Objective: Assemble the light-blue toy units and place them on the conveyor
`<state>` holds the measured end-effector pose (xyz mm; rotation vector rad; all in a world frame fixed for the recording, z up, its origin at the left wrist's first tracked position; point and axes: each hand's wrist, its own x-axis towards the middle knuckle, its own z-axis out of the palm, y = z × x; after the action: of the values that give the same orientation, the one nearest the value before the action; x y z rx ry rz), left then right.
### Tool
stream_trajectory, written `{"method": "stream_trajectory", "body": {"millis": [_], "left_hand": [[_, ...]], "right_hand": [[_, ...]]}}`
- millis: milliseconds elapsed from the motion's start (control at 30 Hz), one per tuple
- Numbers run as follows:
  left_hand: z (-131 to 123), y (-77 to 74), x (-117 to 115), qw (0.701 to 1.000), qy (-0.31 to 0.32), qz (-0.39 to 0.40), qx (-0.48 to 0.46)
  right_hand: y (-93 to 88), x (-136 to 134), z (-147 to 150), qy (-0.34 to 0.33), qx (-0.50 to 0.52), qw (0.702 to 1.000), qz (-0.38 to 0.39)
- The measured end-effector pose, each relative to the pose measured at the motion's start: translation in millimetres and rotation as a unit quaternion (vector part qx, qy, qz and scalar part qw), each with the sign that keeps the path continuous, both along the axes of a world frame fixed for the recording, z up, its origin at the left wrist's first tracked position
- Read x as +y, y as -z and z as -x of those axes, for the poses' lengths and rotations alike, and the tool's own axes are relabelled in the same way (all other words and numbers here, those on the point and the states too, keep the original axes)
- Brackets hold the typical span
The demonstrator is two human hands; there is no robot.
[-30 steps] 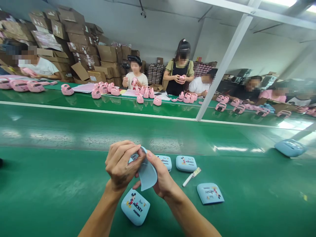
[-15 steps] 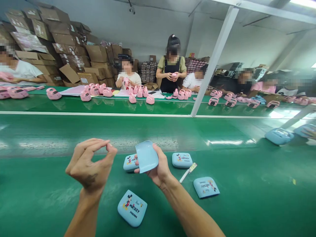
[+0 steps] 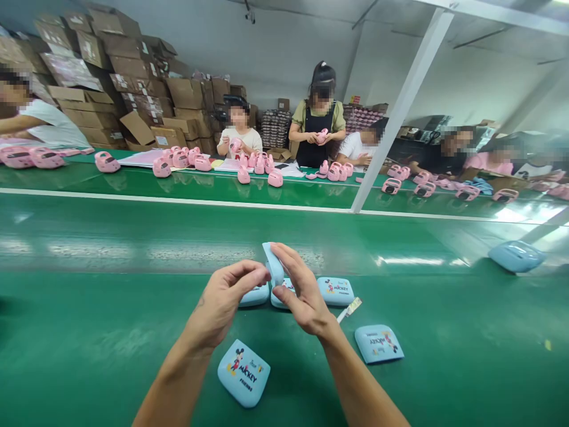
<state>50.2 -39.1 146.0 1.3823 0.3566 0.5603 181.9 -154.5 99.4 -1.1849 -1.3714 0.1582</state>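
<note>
My right hand [image 3: 304,293] grips a light blue curved plastic cover [image 3: 274,267], turned nearly edge-on. My left hand [image 3: 235,290] is closed in a pinch at the cover's left edge; what lies between its fingertips, if anything, is hidden. Behind my hands stand blue covers printed with a cartoon mouse: one at left [image 3: 254,296] and one in the middle [image 3: 288,286], both partly hidden, and one at right [image 3: 335,292]. Nearer me lie a printed cover [image 3: 243,373] and an upside-down one [image 3: 379,344]. A white-handled tool [image 3: 351,309] with a pale flat head lies by my right wrist.
Everything near me rests on a green belt [image 3: 133,344]. A blue rounded case [image 3: 515,256] sits at far right. Beyond a white rail [image 3: 178,201], pink camera-shaped cases [image 3: 162,167] line another green surface, where several people sit or stand. A white post [image 3: 400,112] rises there.
My left hand has moved right to the cover's edge. My right hand has turned the cover from facing me to nearly edge-on. The view has shifted slightly.
</note>
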Motion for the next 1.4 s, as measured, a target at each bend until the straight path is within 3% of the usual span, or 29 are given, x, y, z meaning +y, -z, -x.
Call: {"method": "stream_trajectory", "body": {"millis": [133, 367, 567, 833, 900, 1000, 1100, 1200, 1267, 1400], "left_hand": [[-1.0, 1.0, -3.1, 0.998, 0.052, 0.034, 0.013], [-1.1, 0.5, -5.0, 0.995, 0.079, 0.056, -0.019], [-3.3, 2.9, -8.0, 0.984, 0.106, 0.141, -0.032], [-9.9, 3.2, -13.5, 0.978, 0.078, 0.186, -0.061], [-9.6, 2.2, -14.6, 0.979, 0.077, 0.175, -0.070], [-7.2, 0.1, -9.8, 0.987, 0.047, 0.124, -0.086], [-3.8, 1.1, 7.5, 0.991, -0.061, 0.057, -0.108], [-1.8, 8.7, 29.9, 0.978, -0.163, 0.000, -0.129], [-2.1, 16.6, 38.7, 0.983, -0.131, -0.063, -0.109], [-6.3, 30.3, 27.9, 0.976, 0.049, -0.208, -0.052]], "right_hand": [[-7.2, -5.3, -0.4, 0.020, -0.056, 0.998, 0.006], [-15.5, -10.1, 6.3, 0.008, -0.009, 1.000, 0.021], [-14.2, -5.5, 8.4, -0.003, 0.007, 1.000, 0.020], [-10.0, 1.6, 16.0, -0.042, 0.157, 0.986, 0.026], [-9.1, 3.0, 16.7, -0.049, 0.241, 0.969, 0.038], [-10.8, 4.5, 15.3, -0.074, 0.386, 0.918, 0.047], [-15.6, 6.1, 13.3, -0.101, 0.504, 0.857, 0.038], [-17.1, 9.6, 12.4, -0.085, 0.566, 0.820, 0.013], [-14.8, 12.7, 12.6, -0.064, 0.592, 0.804, 0.004], [-9.2, 17.3, 16.3, -0.056, 0.641, 0.765, 0.023]]}}
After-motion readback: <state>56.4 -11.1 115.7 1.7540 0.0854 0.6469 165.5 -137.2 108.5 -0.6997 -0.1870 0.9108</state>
